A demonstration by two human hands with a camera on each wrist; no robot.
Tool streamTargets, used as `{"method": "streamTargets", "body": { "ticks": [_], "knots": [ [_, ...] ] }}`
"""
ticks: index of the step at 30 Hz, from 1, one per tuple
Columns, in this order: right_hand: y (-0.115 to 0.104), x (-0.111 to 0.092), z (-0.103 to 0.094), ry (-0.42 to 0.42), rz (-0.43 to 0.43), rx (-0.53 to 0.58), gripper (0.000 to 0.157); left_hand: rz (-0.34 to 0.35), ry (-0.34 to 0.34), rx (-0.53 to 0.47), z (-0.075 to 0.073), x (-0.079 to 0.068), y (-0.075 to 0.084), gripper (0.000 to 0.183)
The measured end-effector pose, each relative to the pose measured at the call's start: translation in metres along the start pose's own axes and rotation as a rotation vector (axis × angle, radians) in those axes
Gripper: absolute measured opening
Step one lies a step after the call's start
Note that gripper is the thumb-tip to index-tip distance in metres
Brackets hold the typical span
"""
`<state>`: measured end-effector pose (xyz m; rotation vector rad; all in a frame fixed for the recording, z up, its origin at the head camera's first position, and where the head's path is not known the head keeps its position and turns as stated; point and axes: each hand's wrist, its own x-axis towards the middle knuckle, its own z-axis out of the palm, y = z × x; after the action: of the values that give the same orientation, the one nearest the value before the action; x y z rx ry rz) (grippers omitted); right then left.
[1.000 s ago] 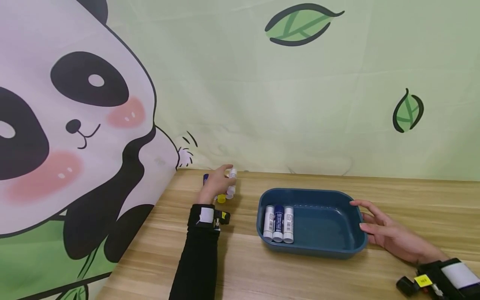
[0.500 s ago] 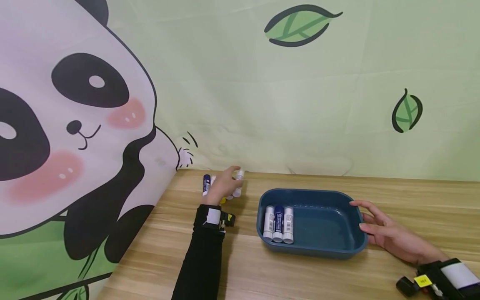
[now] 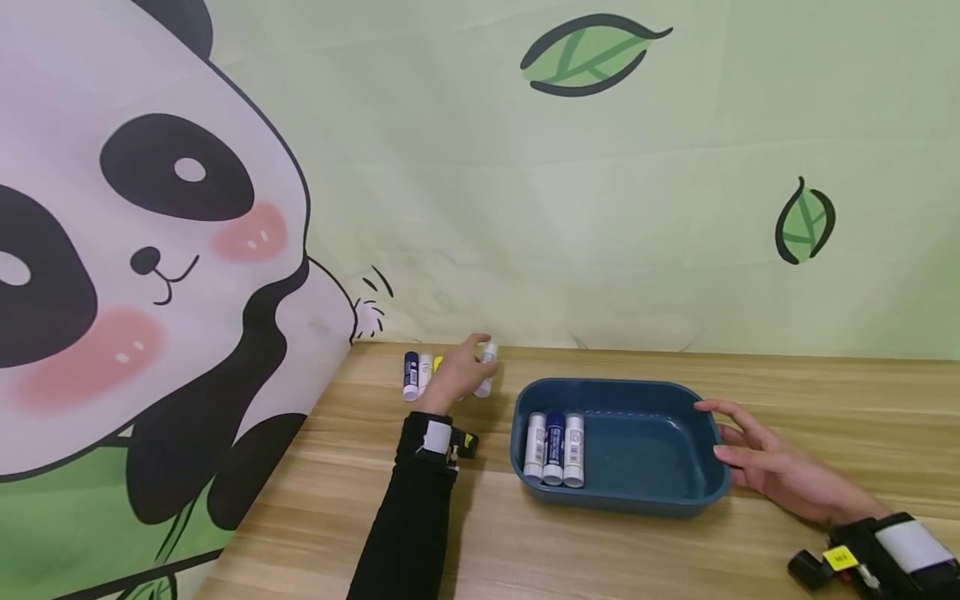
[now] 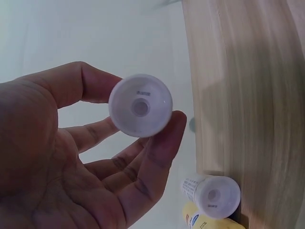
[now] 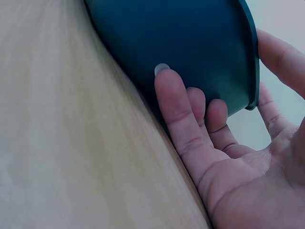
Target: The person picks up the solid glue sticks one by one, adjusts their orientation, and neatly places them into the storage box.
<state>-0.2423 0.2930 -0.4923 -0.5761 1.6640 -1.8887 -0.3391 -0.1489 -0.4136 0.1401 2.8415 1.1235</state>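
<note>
My left hand [image 3: 459,375] pinches a white glue stick [image 3: 489,358] between thumb and fingers near the back of the table. Its round white end [image 4: 140,106] faces the camera in the left wrist view. Left of that hand stand a navy glue stick [image 3: 411,375], a white one [image 3: 425,372] and a yellow one [image 3: 438,364], partly hidden by the hand. My right hand [image 3: 783,467] touches the right end of a blue plastic bin [image 3: 618,500], fingertips [image 5: 171,90] against its outer wall. Inside, at the left end, lie two white glue sticks [image 3: 573,450] with a navy one [image 3: 554,447] between them.
The wooden table [image 3: 480,533] meets a pale green cloth backdrop [image 3: 600,250] at its back edge. A printed panda [image 3: 187,250] covers the left side of the cloth. Low in the left wrist view stand another white glue stick [image 4: 217,196] and a yellow one [image 4: 209,222].
My left hand has shifted right with the white glue stick, uncovering the navy, white and yellow ones on its left. My right hand and the bin stay together in place.
</note>
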Motion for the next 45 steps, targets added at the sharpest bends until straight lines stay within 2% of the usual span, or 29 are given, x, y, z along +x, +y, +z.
{"method": "streamTargets", "body": {
  "ticks": [8,14,23,29,33,42,45],
  "knots": [
    [-0.001,0.001,0.002,0.006,0.014,-0.023,0.056,0.007,0.002,0.018,0.000,-0.004,0.005,0.058],
    [0.000,0.003,0.005,-0.010,-0.003,-0.009,0.056,0.057,0.007,-0.020,-0.004,-0.008,0.011,0.058],
    [0.002,0.008,0.010,-0.009,-0.024,0.001,0.055,0.100,-0.034,-0.039,-0.004,-0.018,0.031,0.048],
    [0.005,0.011,0.011,-0.056,-0.070,0.036,0.054,0.122,-0.116,-0.091,-0.003,-0.030,0.038,0.046],
    [0.006,0.009,0.007,-0.075,-0.105,0.038,0.055,0.139,-0.183,-0.121,0.001,-0.032,0.044,0.048],
    [0.000,0.003,0.001,-0.058,-0.103,0.026,0.054,0.194,-0.332,-0.024,0.019,-0.033,0.072,0.046],
    [0.000,0.002,-0.001,-0.054,-0.101,0.018,0.054,0.202,-0.359,-0.003,0.026,-0.037,0.080,0.046]
  ]
}}
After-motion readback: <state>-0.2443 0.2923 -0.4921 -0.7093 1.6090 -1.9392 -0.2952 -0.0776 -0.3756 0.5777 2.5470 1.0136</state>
